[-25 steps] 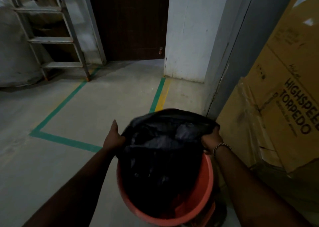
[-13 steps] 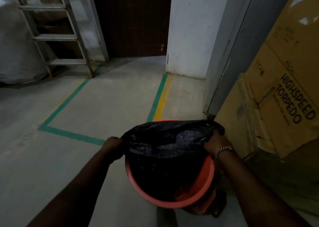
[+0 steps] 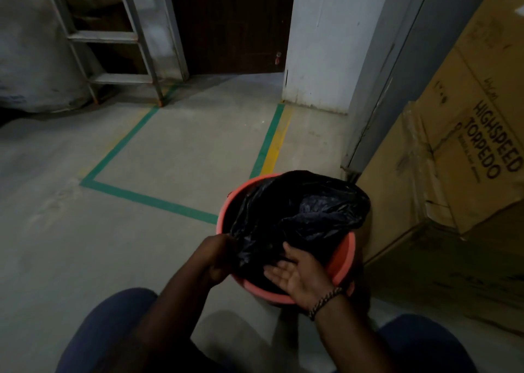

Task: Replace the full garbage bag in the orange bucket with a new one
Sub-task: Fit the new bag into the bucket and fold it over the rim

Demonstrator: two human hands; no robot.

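Observation:
An orange bucket [image 3: 345,262] stands on the concrete floor beside a cardboard box. A black garbage bag [image 3: 300,211] fills its mouth and drapes over the far right rim. My left hand [image 3: 219,255] grips the bag's edge at the near left rim. My right hand [image 3: 299,273] lies palm up with straight fingers at the near rim, its fingertips touching the bag's underside. A bracelet sits on that wrist. The bucket's inside is hidden by the bag.
A large cardboard box [image 3: 465,151] stands right against the bucket. A grey door frame [image 3: 380,89] and white wall are behind it. A metal ladder [image 3: 113,38] and a big white sack [image 3: 31,61] stand far left. Green floor tape [image 3: 147,200] marks a rectangle.
Both hands moved from the bucket's sides to its near rim. The right hand let go of the bag and turned palm up. The view pulled back; my knees show.

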